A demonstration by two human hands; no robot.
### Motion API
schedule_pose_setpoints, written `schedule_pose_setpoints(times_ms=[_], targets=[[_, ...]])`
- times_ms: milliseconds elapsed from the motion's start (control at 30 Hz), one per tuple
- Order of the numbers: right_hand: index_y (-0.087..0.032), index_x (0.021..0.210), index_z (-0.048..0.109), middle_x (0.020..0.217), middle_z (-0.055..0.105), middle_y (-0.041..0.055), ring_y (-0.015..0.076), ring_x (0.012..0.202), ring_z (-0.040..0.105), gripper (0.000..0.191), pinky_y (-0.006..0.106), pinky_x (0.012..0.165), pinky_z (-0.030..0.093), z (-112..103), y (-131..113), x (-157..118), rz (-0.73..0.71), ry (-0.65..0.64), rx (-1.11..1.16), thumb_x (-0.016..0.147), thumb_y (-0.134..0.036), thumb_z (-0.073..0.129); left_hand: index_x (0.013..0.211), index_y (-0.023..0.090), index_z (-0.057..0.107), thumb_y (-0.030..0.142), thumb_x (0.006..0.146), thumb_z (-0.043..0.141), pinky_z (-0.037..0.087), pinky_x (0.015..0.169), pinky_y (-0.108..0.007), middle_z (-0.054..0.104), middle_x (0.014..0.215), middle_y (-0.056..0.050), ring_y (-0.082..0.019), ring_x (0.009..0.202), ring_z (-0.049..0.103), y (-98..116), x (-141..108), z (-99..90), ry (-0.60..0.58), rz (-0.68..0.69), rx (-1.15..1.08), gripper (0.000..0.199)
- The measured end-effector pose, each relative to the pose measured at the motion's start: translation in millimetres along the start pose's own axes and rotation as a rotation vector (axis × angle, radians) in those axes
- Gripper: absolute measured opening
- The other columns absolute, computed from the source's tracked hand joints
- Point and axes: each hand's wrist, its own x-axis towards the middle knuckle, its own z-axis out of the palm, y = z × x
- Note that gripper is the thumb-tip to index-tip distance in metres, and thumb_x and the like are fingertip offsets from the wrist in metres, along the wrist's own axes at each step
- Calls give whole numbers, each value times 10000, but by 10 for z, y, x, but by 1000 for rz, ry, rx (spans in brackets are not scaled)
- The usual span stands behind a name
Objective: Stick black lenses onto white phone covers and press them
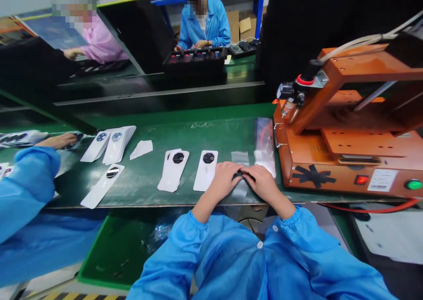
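My left hand (225,177) and my right hand (261,181) meet close above the green workbench (135,176), fingers bent and closed. Between their fingertips shows a small dark piece (239,173), mostly hidden, its kind unclear. Just left of my left hand lies a white phone back panel (202,176) with a round black camera area. Farther left is a small overlapping pile of similar white panels (172,176). Pale strips of film (240,158) lie under and behind my hands, with a clear plastic sheet (265,148) beyond my right hand.
An orange press machine (330,159) with a gauge and lit buttons stands at the right. Stacked white panels (117,146), a single panel (103,187) and a paper scrap (142,150) lie leftward. A co-worker's sleeve (29,181) reaches in from the left. A green bin (112,251) sits below.
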Motion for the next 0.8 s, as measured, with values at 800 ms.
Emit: schedule_pose_setpoints(times_ms=[800], targets=[[-212,1177,662,974,737,56,220,904,678,199,400,863,537,-6,11,9,248,67,192,996,-264,597,956,233,767,408,976,611,508,959,-391,780,997,-44,-212,973,694,-84,37,12,90,-181,-250,236]])
